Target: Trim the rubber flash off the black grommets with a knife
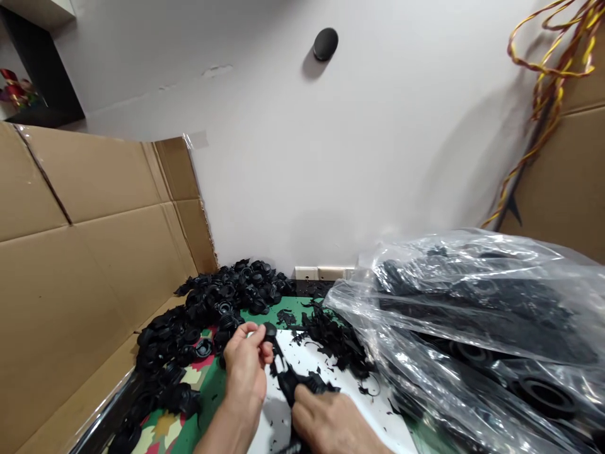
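My left hand [246, 366] is low in the middle, fingers pinched on a small round black plastic part [270, 330]. My right hand [326, 422] is just right of it at the bottom edge, closed round a black tool [289, 380] whose tip points up toward that part. Both hands hover over a white sheet [321, 359] strewn with black plastic shavings [335, 340]. A heap of black round plastic parts [212, 315] lies left and behind my hands.
A clear plastic bag [472, 315] full of black parts fills the right side. Cardboard panels [85, 252] wall in the left, with more cardboard at right. A white wall [331, 157] stands behind, with red-yellow wires [548, 82] hanging at top right. The mat [208, 384] underneath is green and patterned.
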